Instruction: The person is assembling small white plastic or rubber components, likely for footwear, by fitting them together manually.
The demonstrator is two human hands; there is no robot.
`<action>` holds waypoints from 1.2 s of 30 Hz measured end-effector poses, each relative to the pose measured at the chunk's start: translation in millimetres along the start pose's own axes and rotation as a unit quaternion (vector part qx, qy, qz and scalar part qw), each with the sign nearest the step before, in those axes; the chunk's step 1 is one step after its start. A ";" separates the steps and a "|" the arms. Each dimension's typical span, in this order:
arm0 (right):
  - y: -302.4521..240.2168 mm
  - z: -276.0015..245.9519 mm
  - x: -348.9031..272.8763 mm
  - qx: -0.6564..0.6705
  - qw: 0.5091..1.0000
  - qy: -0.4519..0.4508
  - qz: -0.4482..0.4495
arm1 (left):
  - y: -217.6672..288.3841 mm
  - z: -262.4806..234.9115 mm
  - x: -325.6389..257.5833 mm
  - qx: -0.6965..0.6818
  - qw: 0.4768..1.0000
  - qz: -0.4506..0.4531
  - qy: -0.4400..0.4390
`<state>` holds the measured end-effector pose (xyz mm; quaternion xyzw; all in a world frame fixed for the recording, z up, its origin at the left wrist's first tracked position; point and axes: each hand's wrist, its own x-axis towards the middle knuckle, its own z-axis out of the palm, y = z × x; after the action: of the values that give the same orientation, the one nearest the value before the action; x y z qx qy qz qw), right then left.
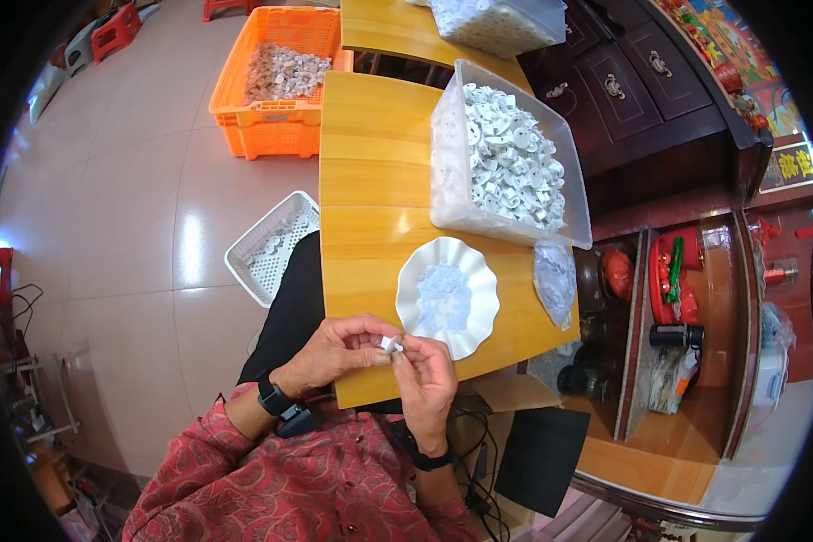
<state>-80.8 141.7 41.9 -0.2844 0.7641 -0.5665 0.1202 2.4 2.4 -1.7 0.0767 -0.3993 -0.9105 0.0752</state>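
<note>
Over the near edge of the wooden table [370,271], my left hand [339,350] pinches a small white plastic part [391,344] between thumb and fingertips. My right hand [427,372] closes on the same part from the other side, its fingertips meeting those of the left. Just beyond my hands lies a white scalloped dish [410,271] with a heap of tiny pale-bluish pieces [444,296] in it. Past the dish stands a translucent plastic bin [452,203] full of white plastic parts [515,154]. Fingers cover much of the held part.
An orange crate [275,117] with many small pieces stands on the floor at the far left. Nearer, a white perforated basket [253,275] sits beside my leg. A clear bag [555,282] lies at the table's right edge, by dark cabinets [619,90]. A cardboard box [519,393] is at lower right.
</note>
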 end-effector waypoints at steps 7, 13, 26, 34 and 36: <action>15.9 -6.2 -7.2 0.016 0.999 -0.018 0.047 | 3.1 2.2 -1.3 -0.027 0.999 -0.020 0.025; 6.6 -1.6 -4.3 -0.017 1.000 -0.014 0.019 | 3.7 2.8 -1.7 0.009 1.000 -0.012 0.026; -6.4 1.9 1.7 -0.115 0.990 -0.024 -0.082 | 15.0 6.5 -2.2 0.096 0.995 0.033 0.022; -10.0 4.7 1.4 -0.124 0.988 -0.005 -0.094 | 17.9 6.9 -4.3 0.091 0.995 0.040 0.018; -11.9 6.0 1.0 -0.122 0.987 -0.005 -0.102 | 18.1 6.7 -5.3 0.080 0.996 0.046 0.018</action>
<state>-75.1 134.0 51.2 -0.3759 0.7940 -0.4769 0.0302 7.5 -3.9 16.5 0.0804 -0.4726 -0.8696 0.1179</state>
